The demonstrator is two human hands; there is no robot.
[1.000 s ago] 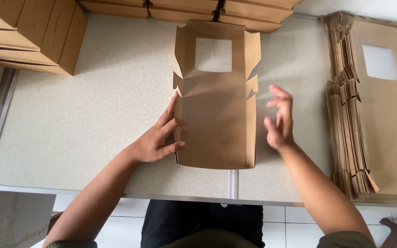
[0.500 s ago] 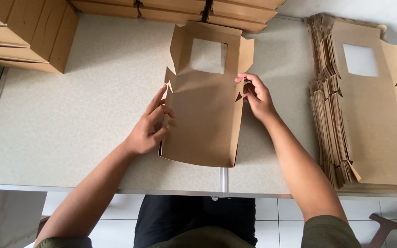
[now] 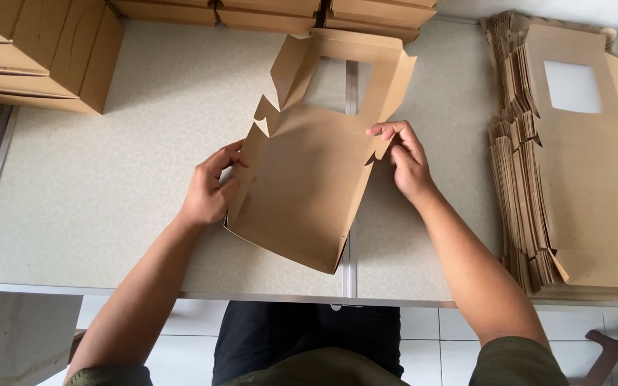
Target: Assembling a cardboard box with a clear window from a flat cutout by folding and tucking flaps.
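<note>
While left hand (image 3: 209,189) curls on box blank (image 3: 309,186), right hand (image 3: 403,159) apparently pinches its flap.

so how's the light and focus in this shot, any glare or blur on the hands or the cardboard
Head view: soft, even daylight with no glare; the kraft box blank casts only a faint shadow on the table. Left hand and right hand look sharp, with no motion blur. The stack of flat blanks at the right is slightly brighter, and the table edges bow a little from the wide lens.
</note>
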